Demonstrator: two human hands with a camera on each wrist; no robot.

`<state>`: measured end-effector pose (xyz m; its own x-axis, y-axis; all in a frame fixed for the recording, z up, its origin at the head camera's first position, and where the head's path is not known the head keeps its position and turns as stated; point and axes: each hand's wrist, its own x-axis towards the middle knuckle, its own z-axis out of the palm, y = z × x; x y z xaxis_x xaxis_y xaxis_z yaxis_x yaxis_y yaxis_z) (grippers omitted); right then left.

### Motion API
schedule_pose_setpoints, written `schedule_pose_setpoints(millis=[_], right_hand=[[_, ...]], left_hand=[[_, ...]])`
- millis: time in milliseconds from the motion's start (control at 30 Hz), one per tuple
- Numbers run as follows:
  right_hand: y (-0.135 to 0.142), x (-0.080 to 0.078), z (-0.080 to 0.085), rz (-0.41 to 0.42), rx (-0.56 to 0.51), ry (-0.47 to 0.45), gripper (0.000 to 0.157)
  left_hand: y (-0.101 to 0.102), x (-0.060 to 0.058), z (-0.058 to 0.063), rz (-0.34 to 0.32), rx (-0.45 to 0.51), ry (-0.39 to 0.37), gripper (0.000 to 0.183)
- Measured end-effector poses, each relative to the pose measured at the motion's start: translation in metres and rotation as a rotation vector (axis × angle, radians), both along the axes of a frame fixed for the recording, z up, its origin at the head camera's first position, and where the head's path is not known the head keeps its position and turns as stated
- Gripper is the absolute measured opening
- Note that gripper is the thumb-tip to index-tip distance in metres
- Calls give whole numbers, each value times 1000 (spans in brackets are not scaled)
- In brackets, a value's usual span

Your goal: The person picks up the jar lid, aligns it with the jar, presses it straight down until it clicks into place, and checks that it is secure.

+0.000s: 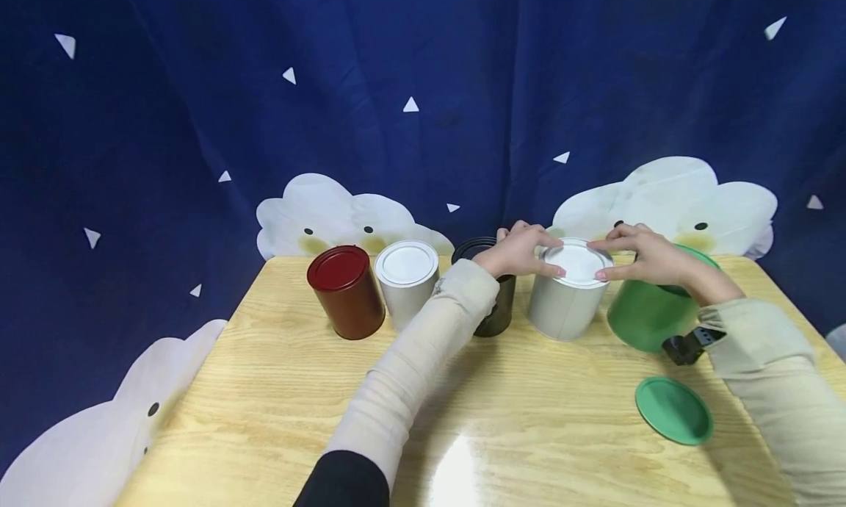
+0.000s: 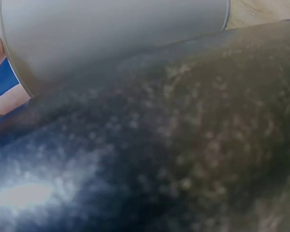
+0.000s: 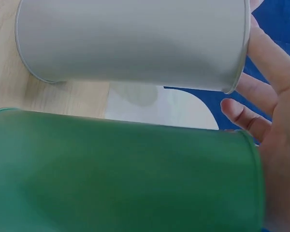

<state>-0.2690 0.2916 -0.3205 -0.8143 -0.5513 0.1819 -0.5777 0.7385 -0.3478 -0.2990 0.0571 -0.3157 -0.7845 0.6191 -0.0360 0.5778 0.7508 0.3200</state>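
Observation:
A white can [image 1: 567, 305] stands upright with a white lid [image 1: 578, 261] on top. My left hand [image 1: 525, 250] rests its thumb and a finger on the lid's left side. My right hand [image 1: 651, 253] touches the lid's right side with its thumb and index finger, spread apart. In the right wrist view, the other fingers [image 3: 249, 118] stay off the white can. Just below the right forearm is a green can [image 1: 651, 312], partly hidden. Its colour matches a green lid [image 1: 674, 410] lying on the table. Beneath the left wrist stands a black can [image 1: 497, 312], which fills much of the left wrist view.
To the left stand a dark red can [image 1: 350, 301] and another white can [image 1: 403, 294], both with lids on. All the cans form a row along the far side of the wooden table [image 1: 277, 404]. A blue curtain [image 1: 396, 66] hangs behind them.

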Motion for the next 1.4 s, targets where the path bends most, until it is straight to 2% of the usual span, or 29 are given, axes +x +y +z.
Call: schedule_pose_setpoints(millis=[133,233,367,433,600,767,900,1133,1300,1400], right_hand=[[-1,1,2,-2,12,4,55],[0,3,-2,-18,-46,18,55],[3,9,-4,-45,-137,84,54],[5,14,-3,-42,-146,127,53],[10,27,-2,-37,-151,200,52],[12,42,-3,-44,-229,230,51],[15,54,0,-25,-261,266,52],[25,77,2,-54,-263,277,53],[36,94,3,-65,-230,297,52],[46,105,0,-134,-219,268,50]], left_hand=[[2,0,1,-7,-43,34,63],[0,4,2,-26,-46,83,65],[-3,11,8,-51,18,144,61],[-3,15,11,-71,68,157,60],[-6,26,13,-131,167,168,60],[-9,36,12,-164,246,173,59],[-10,46,13,-214,294,186,58],[-5,65,14,-312,397,216,58],[1,77,10,-350,400,230,61],[6,85,7,-366,379,240,62]])
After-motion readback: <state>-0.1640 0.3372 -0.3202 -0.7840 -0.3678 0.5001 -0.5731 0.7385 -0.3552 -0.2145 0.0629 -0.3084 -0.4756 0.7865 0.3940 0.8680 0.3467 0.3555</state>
